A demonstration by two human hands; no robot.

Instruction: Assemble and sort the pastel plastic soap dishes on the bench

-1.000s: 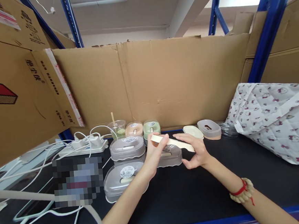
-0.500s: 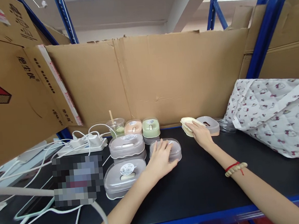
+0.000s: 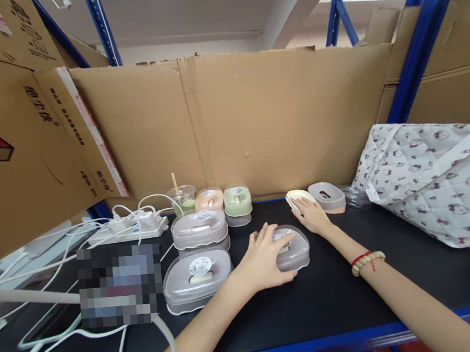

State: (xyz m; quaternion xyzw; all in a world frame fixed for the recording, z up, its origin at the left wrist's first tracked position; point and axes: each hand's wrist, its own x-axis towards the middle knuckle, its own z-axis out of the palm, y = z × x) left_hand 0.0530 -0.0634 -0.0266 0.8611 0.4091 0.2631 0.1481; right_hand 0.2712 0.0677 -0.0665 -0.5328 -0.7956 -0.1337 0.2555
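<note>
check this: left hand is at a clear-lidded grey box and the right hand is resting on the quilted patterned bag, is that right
Not quite: the right hand isn't on the quilted patterned bag. The head view shows it resting on the cream piece. The left hand is at a clear-lidded grey box, as you say.

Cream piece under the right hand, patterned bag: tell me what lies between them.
In the head view, from the cream piece: a grey slotted oval piece with peach beneath, then clear plastic pieces beside the bag.
</note>
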